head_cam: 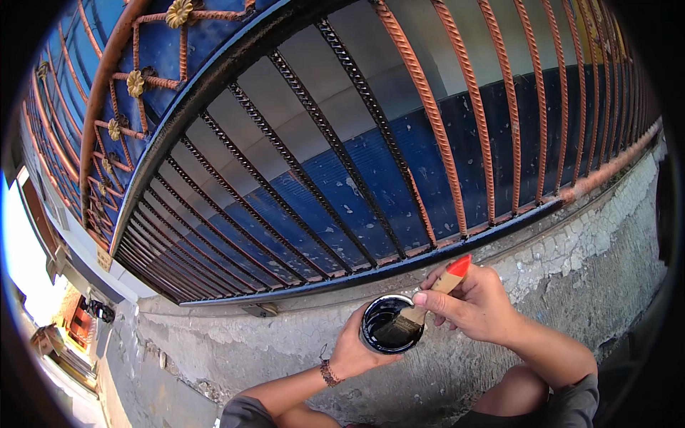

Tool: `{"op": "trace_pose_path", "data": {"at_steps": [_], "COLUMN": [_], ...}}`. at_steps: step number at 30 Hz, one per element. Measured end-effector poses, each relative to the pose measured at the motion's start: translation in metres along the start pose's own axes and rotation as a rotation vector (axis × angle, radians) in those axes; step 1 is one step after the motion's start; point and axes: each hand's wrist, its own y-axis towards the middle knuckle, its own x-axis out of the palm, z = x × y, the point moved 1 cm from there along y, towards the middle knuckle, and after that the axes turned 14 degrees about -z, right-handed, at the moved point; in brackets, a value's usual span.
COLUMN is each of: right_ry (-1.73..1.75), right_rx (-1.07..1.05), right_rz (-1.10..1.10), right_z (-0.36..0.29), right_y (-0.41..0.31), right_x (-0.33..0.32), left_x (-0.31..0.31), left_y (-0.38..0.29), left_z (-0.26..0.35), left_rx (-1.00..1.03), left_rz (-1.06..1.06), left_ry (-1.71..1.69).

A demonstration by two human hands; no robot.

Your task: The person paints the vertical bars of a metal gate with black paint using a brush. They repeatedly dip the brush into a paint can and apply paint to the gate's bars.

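Note:
My left hand (356, 345) is wrapped around a small round can of black paint (366, 338), its open mouth facing me. In my right hand (471, 305) is a flat paintbrush with a red-tipped wooden handle (448, 281). Its bristles are down inside the can, against the dark paint. Beyond both hands stands a metal railing of twisted bars. Glossy black coats the bars on the left (326, 125), while those on the right (428, 101) are copper-coloured. One bar between them (420, 208) is black above and coppery near its foot.
A cracked, rough concrete wall (535, 299) runs below the railing's bottom rail (481, 232). Blue paint-spotted panels (364, 184) stand behind the bars. Upper left, a coppery grille (160, 80) carries gold flower ornaments (135, 84). A motorcycle (98, 309) stands far off at left.

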Motion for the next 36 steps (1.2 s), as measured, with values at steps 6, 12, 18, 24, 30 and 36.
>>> {"op": "trace_pose_path", "data": {"at_steps": [6, 12, 18, 24, 30, 36], "right_ry": [-0.342, 0.059, 0.520, 0.428, 0.359, 0.334], "right_rx": [-0.197, -0.245, -0.186, -0.110, -0.202, -0.070], "right_rz": [-0.288, 0.065, 0.105, -0.052, -0.066, 0.114], "right_z": [-0.041, -0.007, 0.055, 0.062, 0.047, 0.040], "right_y": [0.089, 0.075, 0.060, 0.058, 0.054, 0.021], "right_x": [0.028, 0.062, 0.076, 0.085, 0.087, 0.078], "left_x": [-0.021, -0.033, -0.025, -0.040, -0.042, -0.024], "left_y": [-0.041, -0.058, -0.082, -0.101, -0.088, -0.060], "left_z": [-0.027, -0.042, -0.048, -0.065, -0.067, -0.079], "left_rx": [-0.129, -0.118, -0.138, -0.165, -0.036, 0.020], "left_rz": [0.080, 0.132, 0.138, 0.227, 0.195, 0.060], "left_ry": [-0.191, -0.352, -0.509, -0.412, -0.452, -0.364]}}
